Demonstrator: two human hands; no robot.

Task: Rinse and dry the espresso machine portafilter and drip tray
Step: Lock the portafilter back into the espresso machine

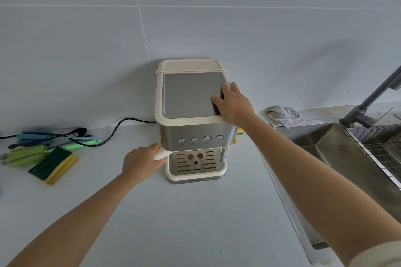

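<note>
Left hand (141, 163) is wrapped around the cream portafilter handle (161, 154), fingers curled shut on it. The handle sticks out leftward from under the espresso machine (193, 115); the basket end is hidden beneath the front panel, presumably still locked in the group head. Right hand (233, 104) lies flat and spread on the machine's top right edge, palm down, gripping nothing, likely bracing the body.

Key relation: the handle's long axis runs roughly left-right out of the machine's front left corner, straight into the left hand. So the left hand does the twist and the right only resists rotation. Which way it unlocks I can't tell from here.

Drip tray (196, 163) sits in the machine base, slotted grate up, directly below the group head, just right of the left hand. Not touched yet.

Sink (338, 149) and faucet (368, 102) are off to the right, on the right arm's side. Grey cloth (284, 117) lies on the table by the wall, between machine and sink. Sponge (54, 163) and brushes (43, 141) are at left, well apart.

Judgement: early stage, nothing rinsed yet.
</note>
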